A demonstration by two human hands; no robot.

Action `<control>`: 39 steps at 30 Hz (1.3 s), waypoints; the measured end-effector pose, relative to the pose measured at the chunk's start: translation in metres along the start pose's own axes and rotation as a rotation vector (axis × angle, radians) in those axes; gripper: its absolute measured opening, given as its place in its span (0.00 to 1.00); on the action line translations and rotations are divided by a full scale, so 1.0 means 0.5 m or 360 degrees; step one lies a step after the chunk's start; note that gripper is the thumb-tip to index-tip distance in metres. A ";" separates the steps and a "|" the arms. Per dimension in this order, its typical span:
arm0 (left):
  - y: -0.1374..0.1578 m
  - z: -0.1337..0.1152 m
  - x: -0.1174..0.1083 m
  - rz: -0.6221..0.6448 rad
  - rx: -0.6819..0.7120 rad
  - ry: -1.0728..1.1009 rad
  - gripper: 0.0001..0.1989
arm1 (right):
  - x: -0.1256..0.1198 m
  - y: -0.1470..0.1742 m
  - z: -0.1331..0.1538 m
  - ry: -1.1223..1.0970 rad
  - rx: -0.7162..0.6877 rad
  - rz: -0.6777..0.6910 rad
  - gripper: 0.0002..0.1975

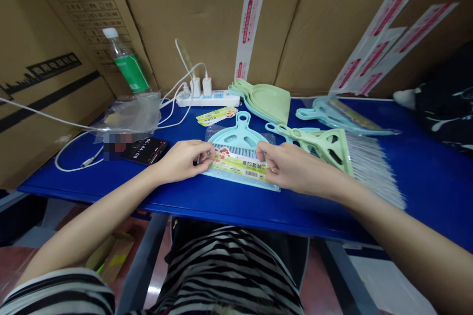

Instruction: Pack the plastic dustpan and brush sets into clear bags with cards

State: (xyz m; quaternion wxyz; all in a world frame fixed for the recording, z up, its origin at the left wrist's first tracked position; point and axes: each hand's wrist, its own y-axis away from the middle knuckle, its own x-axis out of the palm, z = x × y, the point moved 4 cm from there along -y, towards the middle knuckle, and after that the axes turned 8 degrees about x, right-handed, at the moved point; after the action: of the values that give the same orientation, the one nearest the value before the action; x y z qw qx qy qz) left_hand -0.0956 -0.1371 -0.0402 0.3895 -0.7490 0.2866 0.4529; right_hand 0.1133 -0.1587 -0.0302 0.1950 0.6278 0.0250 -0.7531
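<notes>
Nearest, a person in a striped top sits at a blue table point(229, 204). Just past its front edge, between both hands, a light-blue brush point(242, 133) lies on a matching dustpan point(236, 180) in clear film, with a printed label card point(238, 163) across them. The left hand point(181, 160) and right hand point(295, 167) each appear to pinch one end of the card, thumb against curled fingers; whether they catch film too is unclear. The step looks like straightening card and wrapping; the next move seems to call for keeping the card level while smoothing the film. The knuckles hide the card's ends, and the bag's opening cannot be made out.

To the left lies a phone point(148, 150), partly blurred out. To the right, a green brush point(334, 150) covers much of a blue one. Farther back are loose label cards point(214, 116), stacked dustpans point(271, 101), a power strip point(209, 99) and cardboard point(207, 15).
</notes>
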 end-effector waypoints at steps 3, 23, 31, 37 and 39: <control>0.000 -0.003 -0.002 -0.0027 0.0063 0.0011 0.06 | 0.000 0.000 0.001 0.0031 -0.0047 -0.0025 0.12; 0.003 -0.004 -0.007 0.0036 0.0101 -0.0077 0.09 | -0.012 0.007 -0.022 0.0085 -0.0117 -0.0054 0.09; 0.006 -0.004 -0.013 0.0012 0.0083 -0.0069 0.08 | -0.014 0.010 -0.021 0.0113 -0.0043 -0.0002 0.08; 0.007 -0.008 -0.015 0.0001 0.0189 -0.0193 0.10 | -0.005 0.008 -0.030 0.0261 -0.0182 -0.0092 0.09; 0.007 -0.009 -0.016 -0.0017 0.0219 -0.0228 0.11 | -0.003 0.008 -0.034 0.0261 -0.0279 -0.0107 0.10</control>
State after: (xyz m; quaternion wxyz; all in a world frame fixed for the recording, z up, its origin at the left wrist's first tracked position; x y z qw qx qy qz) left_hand -0.0997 -0.1420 -0.0329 0.4619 -0.6878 0.2844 0.4824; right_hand 0.1309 -0.1572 -0.0313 0.2212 0.6667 0.1277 -0.7002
